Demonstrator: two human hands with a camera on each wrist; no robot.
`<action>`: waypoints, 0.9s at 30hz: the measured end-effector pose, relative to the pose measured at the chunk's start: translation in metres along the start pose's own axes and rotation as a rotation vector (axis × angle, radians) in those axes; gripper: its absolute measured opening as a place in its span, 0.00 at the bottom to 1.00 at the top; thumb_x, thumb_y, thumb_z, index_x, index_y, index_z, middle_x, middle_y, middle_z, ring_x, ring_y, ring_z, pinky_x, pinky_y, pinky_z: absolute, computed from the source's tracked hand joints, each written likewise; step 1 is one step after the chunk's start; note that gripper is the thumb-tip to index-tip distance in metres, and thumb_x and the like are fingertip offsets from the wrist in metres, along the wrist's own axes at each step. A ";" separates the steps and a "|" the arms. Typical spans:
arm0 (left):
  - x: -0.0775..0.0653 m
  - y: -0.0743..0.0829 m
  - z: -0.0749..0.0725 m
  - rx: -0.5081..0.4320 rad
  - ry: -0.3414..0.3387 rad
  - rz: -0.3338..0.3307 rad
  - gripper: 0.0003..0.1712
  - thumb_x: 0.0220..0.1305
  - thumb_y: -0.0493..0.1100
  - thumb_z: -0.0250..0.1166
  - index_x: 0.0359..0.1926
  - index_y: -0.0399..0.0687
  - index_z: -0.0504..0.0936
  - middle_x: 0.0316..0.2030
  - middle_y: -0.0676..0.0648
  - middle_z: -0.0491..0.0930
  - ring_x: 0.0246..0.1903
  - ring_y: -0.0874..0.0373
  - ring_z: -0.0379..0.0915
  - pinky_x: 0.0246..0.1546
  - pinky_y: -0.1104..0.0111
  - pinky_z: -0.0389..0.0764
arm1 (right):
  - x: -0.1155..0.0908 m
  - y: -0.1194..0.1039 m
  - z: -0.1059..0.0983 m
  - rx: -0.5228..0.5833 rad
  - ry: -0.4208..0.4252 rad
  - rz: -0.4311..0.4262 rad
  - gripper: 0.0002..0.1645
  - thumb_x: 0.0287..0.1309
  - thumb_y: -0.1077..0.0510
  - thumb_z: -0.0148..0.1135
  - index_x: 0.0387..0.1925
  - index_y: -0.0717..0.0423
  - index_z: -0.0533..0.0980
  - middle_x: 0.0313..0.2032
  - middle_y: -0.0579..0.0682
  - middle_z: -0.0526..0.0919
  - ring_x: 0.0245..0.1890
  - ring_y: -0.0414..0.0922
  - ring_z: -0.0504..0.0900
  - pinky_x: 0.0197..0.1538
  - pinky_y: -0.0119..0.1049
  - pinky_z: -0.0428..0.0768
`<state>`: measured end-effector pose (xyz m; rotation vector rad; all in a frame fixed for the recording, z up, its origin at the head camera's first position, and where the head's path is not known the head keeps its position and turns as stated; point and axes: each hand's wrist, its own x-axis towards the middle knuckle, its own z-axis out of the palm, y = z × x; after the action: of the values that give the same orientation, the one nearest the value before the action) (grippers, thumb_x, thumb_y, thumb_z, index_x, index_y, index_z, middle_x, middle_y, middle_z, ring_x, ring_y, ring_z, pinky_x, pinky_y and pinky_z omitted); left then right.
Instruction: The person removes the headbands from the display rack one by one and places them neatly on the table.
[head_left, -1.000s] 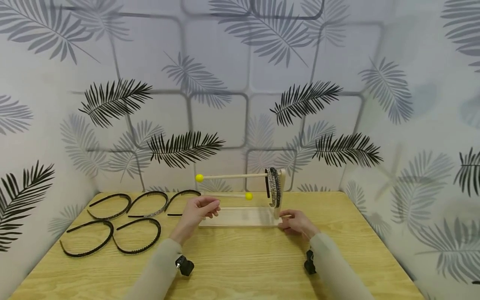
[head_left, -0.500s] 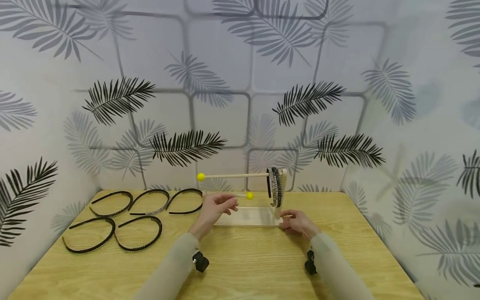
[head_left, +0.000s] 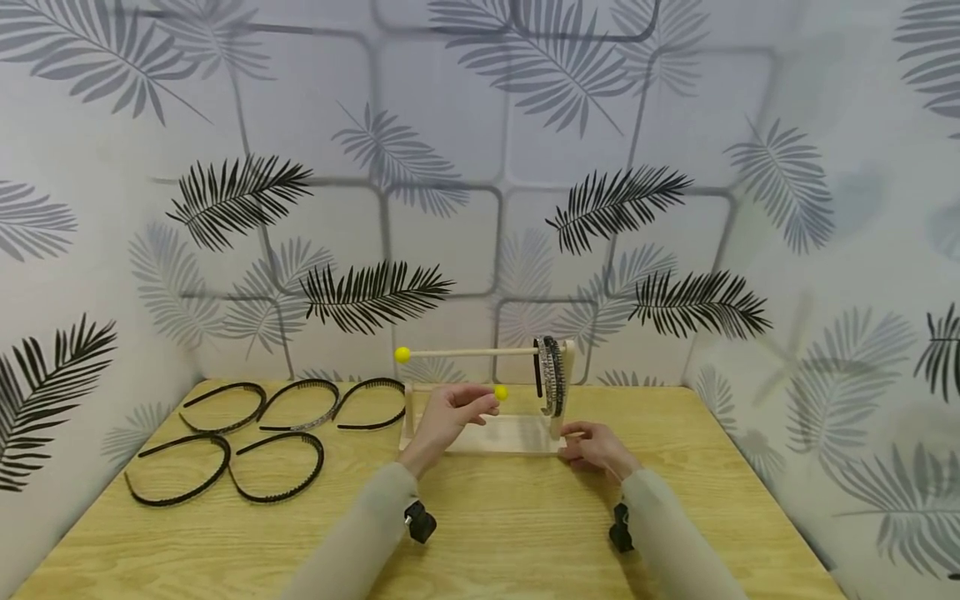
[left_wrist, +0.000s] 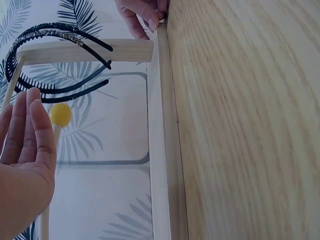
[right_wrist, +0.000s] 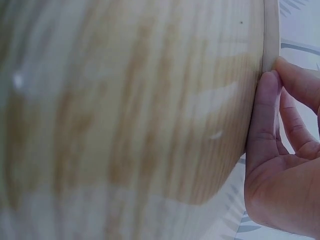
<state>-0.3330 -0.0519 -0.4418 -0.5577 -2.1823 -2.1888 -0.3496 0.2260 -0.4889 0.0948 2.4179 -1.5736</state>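
A pale wooden headband stand (head_left: 510, 435) has two rods, each tipped with a yellow ball. Glittery silver and black headbands (head_left: 552, 379) hang together at the right end of its upper rod. My right hand (head_left: 600, 447) pinches the right end of the base between thumb and fingers, as the right wrist view shows. My left hand (head_left: 453, 417) is beside the lower rod, near that rod's yellow ball (left_wrist: 61, 115). Its fingers (left_wrist: 42, 127) are fairly straight with nothing held in them, and in the head view it hides part of the lower rod.
Several toothed headbands lie on the table at the left, among them a black one (head_left: 322, 460) in front and a partly silver one (head_left: 335, 402) behind. The upper rod's yellow ball (head_left: 402, 354) juts out at the left. A patterned wall stands behind the table.
My left hand has moved right along the lower rod to its yellow ball. The right hand stays at the base's right end, and the headbands have not moved.
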 end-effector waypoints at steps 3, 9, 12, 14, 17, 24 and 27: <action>0.001 0.000 0.005 0.006 -0.004 0.013 0.20 0.65 0.46 0.67 0.52 0.37 0.83 0.43 0.39 0.86 0.39 0.58 0.84 0.44 0.57 0.84 | 0.000 -0.001 0.001 -0.001 -0.008 -0.004 0.26 0.59 0.65 0.65 0.59 0.64 0.72 0.48 0.60 0.77 0.37 0.43 0.82 0.40 0.36 0.84; 0.001 0.000 0.015 -0.011 -0.006 0.017 0.15 0.65 0.43 0.67 0.50 0.41 0.84 0.41 0.41 0.87 0.38 0.57 0.85 0.47 0.48 0.82 | -0.001 -0.001 0.001 0.011 -0.004 -0.004 0.25 0.60 0.66 0.65 0.59 0.64 0.72 0.47 0.60 0.77 0.35 0.42 0.82 0.40 0.36 0.84; 0.000 -0.001 0.020 -0.005 -0.005 0.008 0.14 0.65 0.43 0.67 0.49 0.43 0.84 0.42 0.41 0.86 0.39 0.58 0.84 0.47 0.50 0.82 | -0.002 0.002 0.001 0.007 0.004 -0.005 0.25 0.60 0.66 0.65 0.59 0.64 0.73 0.47 0.60 0.78 0.35 0.42 0.82 0.39 0.36 0.84; 0.000 -0.002 0.021 0.005 -0.001 0.010 0.14 0.65 0.44 0.67 0.49 0.43 0.84 0.43 0.41 0.86 0.39 0.58 0.84 0.47 0.52 0.83 | -0.002 0.003 0.001 0.002 0.001 -0.004 0.25 0.60 0.66 0.65 0.59 0.64 0.72 0.48 0.60 0.78 0.35 0.42 0.82 0.39 0.36 0.84; 0.000 -0.004 0.024 0.023 -0.001 0.013 0.16 0.65 0.44 0.67 0.51 0.43 0.84 0.44 0.39 0.86 0.41 0.55 0.84 0.48 0.53 0.82 | -0.002 0.004 0.001 -0.003 -0.001 0.006 0.26 0.60 0.66 0.65 0.60 0.64 0.72 0.48 0.60 0.78 0.35 0.42 0.82 0.39 0.36 0.84; 0.001 -0.001 0.034 0.020 0.006 0.013 0.19 0.65 0.46 0.67 0.54 0.43 0.83 0.47 0.40 0.85 0.48 0.48 0.82 0.53 0.53 0.80 | -0.001 0.002 0.003 -0.007 0.014 0.014 0.26 0.59 0.65 0.66 0.59 0.63 0.73 0.46 0.59 0.78 0.35 0.42 0.82 0.38 0.34 0.83; 0.002 0.001 0.040 0.034 0.005 0.017 0.19 0.65 0.47 0.67 0.54 0.45 0.84 0.48 0.41 0.85 0.48 0.50 0.82 0.54 0.56 0.79 | -0.001 0.001 0.003 -0.005 0.009 0.008 0.26 0.59 0.66 0.66 0.59 0.64 0.73 0.45 0.59 0.78 0.35 0.42 0.81 0.39 0.34 0.84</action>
<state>-0.3245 -0.0132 -0.4413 -0.5673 -2.1987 -2.1386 -0.3476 0.2240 -0.4911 0.1108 2.4253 -1.5675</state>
